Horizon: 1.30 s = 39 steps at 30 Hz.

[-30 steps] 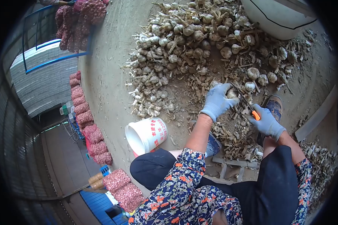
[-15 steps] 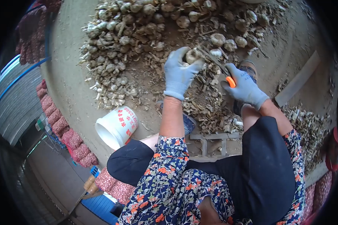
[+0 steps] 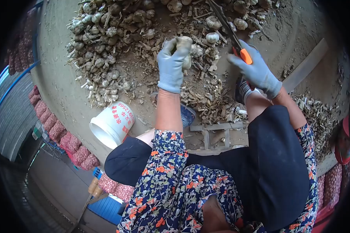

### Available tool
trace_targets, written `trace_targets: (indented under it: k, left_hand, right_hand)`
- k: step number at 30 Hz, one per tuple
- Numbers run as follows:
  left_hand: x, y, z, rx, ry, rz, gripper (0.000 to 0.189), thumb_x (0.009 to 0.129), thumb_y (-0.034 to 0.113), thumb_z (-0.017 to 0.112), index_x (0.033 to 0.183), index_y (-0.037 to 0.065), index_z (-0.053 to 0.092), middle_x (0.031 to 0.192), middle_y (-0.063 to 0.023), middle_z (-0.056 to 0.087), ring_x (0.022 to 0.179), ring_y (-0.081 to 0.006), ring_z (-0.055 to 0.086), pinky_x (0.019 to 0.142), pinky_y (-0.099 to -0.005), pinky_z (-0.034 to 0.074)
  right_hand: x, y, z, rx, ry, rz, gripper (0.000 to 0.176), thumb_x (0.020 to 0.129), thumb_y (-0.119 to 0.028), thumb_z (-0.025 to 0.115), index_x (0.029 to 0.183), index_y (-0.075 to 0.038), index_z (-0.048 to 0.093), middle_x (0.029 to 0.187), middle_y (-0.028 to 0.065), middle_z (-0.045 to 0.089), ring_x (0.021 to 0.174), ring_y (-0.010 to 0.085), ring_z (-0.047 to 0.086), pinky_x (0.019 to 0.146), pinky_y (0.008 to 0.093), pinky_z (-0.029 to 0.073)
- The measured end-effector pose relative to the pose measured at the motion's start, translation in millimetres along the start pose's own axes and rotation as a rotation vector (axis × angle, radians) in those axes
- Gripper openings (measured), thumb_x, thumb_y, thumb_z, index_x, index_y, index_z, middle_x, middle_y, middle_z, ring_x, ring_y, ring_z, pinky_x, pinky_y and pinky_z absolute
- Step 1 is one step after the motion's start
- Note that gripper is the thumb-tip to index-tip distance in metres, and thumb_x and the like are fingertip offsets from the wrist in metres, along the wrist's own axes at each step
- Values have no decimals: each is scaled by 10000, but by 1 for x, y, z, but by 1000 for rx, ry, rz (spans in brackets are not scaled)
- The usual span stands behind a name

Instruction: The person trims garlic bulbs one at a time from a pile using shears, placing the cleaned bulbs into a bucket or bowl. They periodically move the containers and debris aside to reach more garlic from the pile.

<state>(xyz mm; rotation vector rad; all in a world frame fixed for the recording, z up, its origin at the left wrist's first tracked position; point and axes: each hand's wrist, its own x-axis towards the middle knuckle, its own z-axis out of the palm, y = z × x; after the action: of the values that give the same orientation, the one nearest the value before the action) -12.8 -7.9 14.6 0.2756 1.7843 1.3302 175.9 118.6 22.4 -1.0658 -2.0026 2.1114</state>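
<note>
Here, a seated person in a floral top leans over a dirt floor with both arms stretched forward, both hands in grey gloves. The left hand (image 3: 172,64) is raised with the wrist straight and the fingers curled shut around a garlic bulb (image 3: 184,42), which sits at the fingertips, above a litter of dry trimmings (image 3: 210,101). I cannot tell which way the bulb's stem end faces. The right hand (image 3: 256,72) is out to the right and closed around the orange grip of a pair of shears (image 3: 229,29). The shears' long axis runs diagonally, with the dark blades pointing up and to the left, away from the person, and passing over loose bulbs on the ground. The blades are near the held bulb but not touching it. Half a second earlier the blade tips met the bulb in the left hand; since then the 2 hands have drawn apart and the shears have swung clear. A large garlic pile (image 3: 105,42) lies ahead to the left, and 1 white bucket (image 3: 112,123) lies on its side by the left knee.
</note>
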Motion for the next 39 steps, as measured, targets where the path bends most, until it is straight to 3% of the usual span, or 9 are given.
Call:
trace_targets:
  k: [3,11,17,20,24,27,31,35,39]
  left_hand:
    - [-4,-11,3,-761,-1,-143,471,787,507,676,1011,97,614,893,-31,627,691,-149,617,577,-272,535]
    - [-24,4,42,-825,129,-297,523,802,632,560,1074,185,548,1000,-54,616,827,-219,599,599,-409,511]
    - [-23,-23,12,-1040,-38,-199,368,833,486,593,939,134,607,861,-41,655,640,-199,618,526,-372,529]
    - [-43,0,-64,-976,156,-47,239,866,396,577,880,157,568,740,5,584,593,-126,570,514,-345,527]
    - [-102,48,-260,-156,1295,420,198,835,203,611,694,107,511,570,-3,477,472,-106,454,409,-248,384]
    - [-155,38,-416,-247,1719,237,253,790,169,675,651,38,510,521,-55,497,389,-175,463,358,-349,395]
    - [-154,-8,-482,-435,902,-292,555,892,412,416,1237,-22,437,1360,-236,390,1276,-301,385,973,-468,386]
    - [-72,-23,-362,1336,1320,-197,551,814,273,573,1229,-64,437,1166,-228,547,1014,-294,560,888,-401,444]
    - [9,-47,-149,641,363,284,237,847,180,671,986,-10,648,804,-10,623,712,-80,554,636,-219,465]
  right_hand:
    - [-7,23,4,-269,-1,-65,354,819,-226,621,1086,-51,467,815,88,533,750,214,547,676,337,441]
    - [6,14,14,-988,17,-129,614,764,-270,651,1254,-31,366,986,198,549,958,344,565,814,418,452]
    - [7,25,21,-805,-87,-142,368,755,-178,640,1027,-63,420,814,206,628,784,388,623,658,478,466]
    - [4,39,22,-714,-8,-191,273,823,-195,584,1026,-69,451,772,227,609,764,422,597,646,490,444]
    - [6,67,16,-684,106,-208,301,825,-199,581,1068,-62,469,787,228,607,798,434,586,667,497,435]
    - [8,65,16,-644,148,-193,303,821,-204,588,1050,-47,468,809,237,605,825,437,578,691,492,431]
    - [5,43,14,-599,181,-124,285,825,-221,582,1002,-39,453,844,246,598,833,439,575,713,481,438]
    - [4,45,5,-575,217,57,294,832,-240,572,1024,-61,442,917,249,598,872,442,572,739,475,444]
    - [4,50,0,-550,194,207,302,843,-266,556,1041,-68,444,925,241,602,938,420,572,771,472,451]
